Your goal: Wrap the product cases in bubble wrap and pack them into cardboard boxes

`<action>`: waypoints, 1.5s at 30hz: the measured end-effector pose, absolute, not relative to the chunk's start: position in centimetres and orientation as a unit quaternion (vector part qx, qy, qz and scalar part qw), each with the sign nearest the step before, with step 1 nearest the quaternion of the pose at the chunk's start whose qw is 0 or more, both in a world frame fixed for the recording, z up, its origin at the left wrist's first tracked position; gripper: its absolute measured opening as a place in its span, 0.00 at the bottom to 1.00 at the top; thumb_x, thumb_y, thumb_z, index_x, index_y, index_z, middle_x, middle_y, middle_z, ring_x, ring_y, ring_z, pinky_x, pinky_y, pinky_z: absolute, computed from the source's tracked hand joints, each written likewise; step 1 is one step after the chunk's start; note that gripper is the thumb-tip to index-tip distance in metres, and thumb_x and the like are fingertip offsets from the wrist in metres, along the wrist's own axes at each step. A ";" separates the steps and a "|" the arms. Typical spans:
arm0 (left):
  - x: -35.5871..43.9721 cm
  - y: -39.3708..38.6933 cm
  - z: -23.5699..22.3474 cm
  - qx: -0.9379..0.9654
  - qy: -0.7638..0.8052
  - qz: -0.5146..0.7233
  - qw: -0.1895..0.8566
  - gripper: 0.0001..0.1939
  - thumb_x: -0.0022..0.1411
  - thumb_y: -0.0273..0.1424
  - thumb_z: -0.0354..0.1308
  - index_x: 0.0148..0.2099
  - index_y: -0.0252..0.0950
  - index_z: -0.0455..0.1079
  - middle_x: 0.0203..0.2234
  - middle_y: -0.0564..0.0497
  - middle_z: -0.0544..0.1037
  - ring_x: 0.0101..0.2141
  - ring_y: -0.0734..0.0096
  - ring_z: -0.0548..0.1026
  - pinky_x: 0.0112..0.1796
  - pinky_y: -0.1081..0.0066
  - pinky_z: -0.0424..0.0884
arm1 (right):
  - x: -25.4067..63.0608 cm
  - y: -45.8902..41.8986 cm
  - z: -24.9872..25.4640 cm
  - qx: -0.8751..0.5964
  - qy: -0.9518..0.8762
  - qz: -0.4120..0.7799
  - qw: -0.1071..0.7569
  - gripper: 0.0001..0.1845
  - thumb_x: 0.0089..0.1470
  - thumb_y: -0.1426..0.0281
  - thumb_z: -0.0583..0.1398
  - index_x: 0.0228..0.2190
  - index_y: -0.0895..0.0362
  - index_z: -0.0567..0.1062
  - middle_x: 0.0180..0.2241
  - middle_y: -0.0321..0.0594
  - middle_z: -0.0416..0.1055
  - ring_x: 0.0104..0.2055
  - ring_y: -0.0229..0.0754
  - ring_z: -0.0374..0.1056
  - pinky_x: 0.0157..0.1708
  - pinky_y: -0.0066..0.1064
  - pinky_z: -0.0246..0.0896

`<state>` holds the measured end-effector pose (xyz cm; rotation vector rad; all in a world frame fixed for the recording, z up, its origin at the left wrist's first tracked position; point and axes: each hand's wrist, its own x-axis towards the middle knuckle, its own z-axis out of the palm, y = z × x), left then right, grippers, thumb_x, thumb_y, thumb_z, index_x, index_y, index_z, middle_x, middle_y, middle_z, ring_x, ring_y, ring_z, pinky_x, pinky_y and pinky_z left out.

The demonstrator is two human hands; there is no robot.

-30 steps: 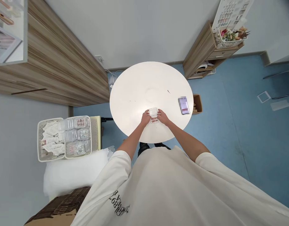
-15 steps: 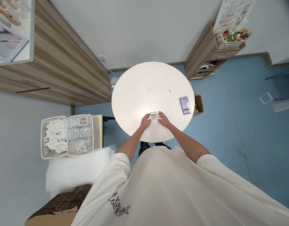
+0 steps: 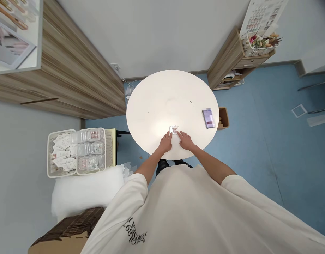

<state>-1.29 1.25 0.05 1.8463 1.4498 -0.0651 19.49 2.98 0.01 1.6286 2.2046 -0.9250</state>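
Note:
A small clear plastic case (image 3: 174, 128) with several reddish pieces, which look like press-on nails, lies flat near the front edge of the round white table (image 3: 162, 91). My left hand (image 3: 166, 141) rests just in front of it on the left, fingers stretched towards its near corner. On the other side, my right hand (image 3: 186, 140) has its fingers extended, the fingertips at the case's near right corner. Neither hand is wrapped round the case. Whether the fingertips press on it or only touch beside it is too small to tell.
A pixelated purple phone-like object (image 3: 208, 118) lies at the table's right. White baskets (image 3: 108, 151) with clear cases and packets stand at the left, above white wrapping (image 3: 88, 192). A cardboard box (image 3: 224, 117) sits on the floor, and a wooden cabinet (image 3: 226, 58) by the wall.
Both hands have let go of the case's sides and drawn back towards me, fingers now stretched out at its near edge. The case now lies on the table, its look slightly changed.

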 end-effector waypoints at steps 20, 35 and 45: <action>0.5 1.6 -0.8 0.707 0.603 -0.088 0.358 0.50 0.59 0.28 0.53 0.76 0.39 0.30 0.73 0.38 0.45 0.70 0.40 0.45 0.63 0.40 0.50 | 18.8 3.6 -0.4 0.573 0.727 -0.365 0.104 0.52 0.52 0.68 0.58 0.72 0.50 0.40 0.73 0.45 0.40 0.72 0.61 0.40 0.66 0.56 0.43; -0.2 1.3 1.3 0.698 0.605 -0.094 0.373 0.48 0.60 0.28 0.52 0.76 0.39 0.29 0.72 0.37 0.46 0.69 0.42 0.51 0.61 0.45 0.56 | 19.7 3.4 0.9 0.566 0.727 -0.371 0.114 0.51 0.55 0.68 0.54 0.72 0.53 0.32 0.73 0.45 0.40 0.72 0.57 0.43 0.65 0.53 0.47; -2.3 -4.1 2.3 0.630 0.633 -0.092 0.441 0.48 0.60 0.33 0.53 0.76 0.39 0.34 0.72 0.39 0.48 0.69 0.46 0.53 0.60 0.49 0.59 | 19.5 2.1 1.2 0.513 0.778 -0.335 0.142 0.42 0.58 0.70 0.53 0.71 0.56 0.46 0.72 0.49 0.44 0.72 0.58 0.44 0.66 0.51 0.45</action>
